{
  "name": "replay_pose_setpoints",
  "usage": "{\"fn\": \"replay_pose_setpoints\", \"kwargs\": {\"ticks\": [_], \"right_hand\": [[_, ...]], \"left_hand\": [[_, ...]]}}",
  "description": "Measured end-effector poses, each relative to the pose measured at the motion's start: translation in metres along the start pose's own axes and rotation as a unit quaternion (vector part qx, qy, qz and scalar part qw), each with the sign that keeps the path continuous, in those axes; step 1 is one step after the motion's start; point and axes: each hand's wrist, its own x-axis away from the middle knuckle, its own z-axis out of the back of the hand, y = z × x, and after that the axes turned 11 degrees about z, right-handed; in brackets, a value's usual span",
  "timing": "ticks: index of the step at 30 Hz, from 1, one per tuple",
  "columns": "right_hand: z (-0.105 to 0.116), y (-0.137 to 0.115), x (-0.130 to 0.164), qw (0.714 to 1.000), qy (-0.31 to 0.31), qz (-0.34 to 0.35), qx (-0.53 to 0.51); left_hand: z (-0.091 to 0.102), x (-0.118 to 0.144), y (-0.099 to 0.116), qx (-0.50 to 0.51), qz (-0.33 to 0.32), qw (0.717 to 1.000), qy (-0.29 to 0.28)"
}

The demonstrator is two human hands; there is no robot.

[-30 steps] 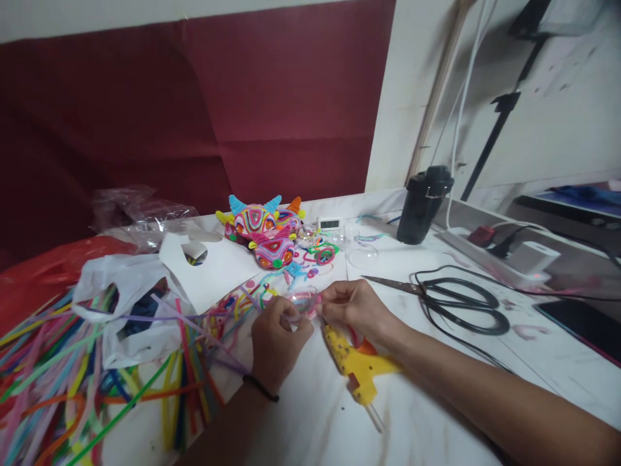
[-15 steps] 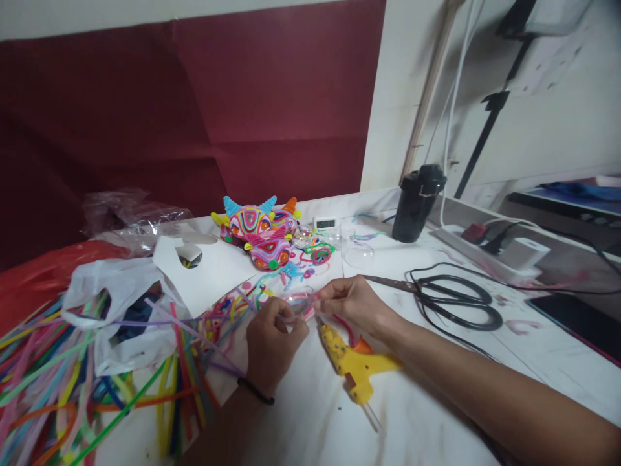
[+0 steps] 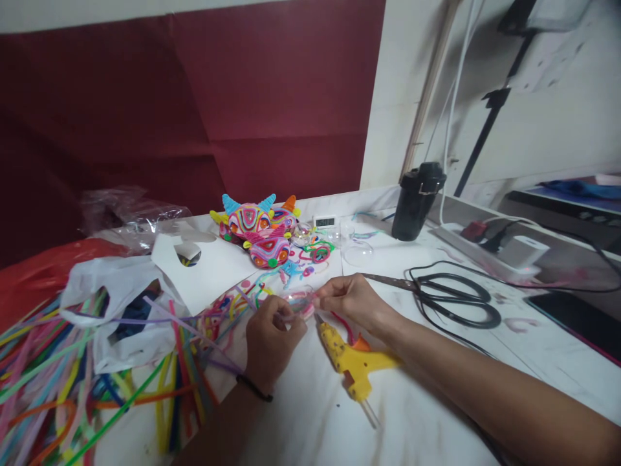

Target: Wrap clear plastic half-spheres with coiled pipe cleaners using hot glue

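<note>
Between my two hands is a clear plastic half-ball [image 3: 297, 298] with pink pipe cleaner [image 3: 309, 310] along its rim. My left hand [image 3: 274, 336] is closed on the near left side of the half-ball, its fingertips partly hidden. On the other side, my right hand [image 3: 356, 301] pinches the pink pipe cleaner at the rim between thumb and forefinger. A yellow hot glue gun [image 3: 347, 362] lies just below my right hand, its nozzle close to the fingertips and a glue stick poking out of its back.
Loose coloured pipe cleaners [image 3: 43, 382] and a white plastic bag [image 3: 121, 310] cover the left. Colourful horned animal heads [image 3: 262, 233] stand behind my hands. Scissors [image 3: 456, 301], a phone [image 3: 577, 323], a black bottle [image 3: 418, 202] and a power strip [image 3: 485, 249] are on the right.
My hands, the half-ball and the pink pipe cleaner hold almost the same pose. The whole view has shifted very slightly.
</note>
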Motion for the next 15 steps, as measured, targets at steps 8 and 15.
{"fn": "replay_pose_setpoints", "kwargs": {"ticks": [8, 15], "right_hand": [[0.0009, -0.003, -0.0025, 1.0, 0.003, -0.018, -0.016], [0.0013, -0.0003, -0.0019, 1.0, 0.002, -0.024, -0.019]], "left_hand": [[0.0, -0.0005, -0.001, 0.001, 0.013, 1.0, -0.011], [0.0003, -0.0046, -0.0017, 0.014, 0.022, 0.999, -0.024]]}}
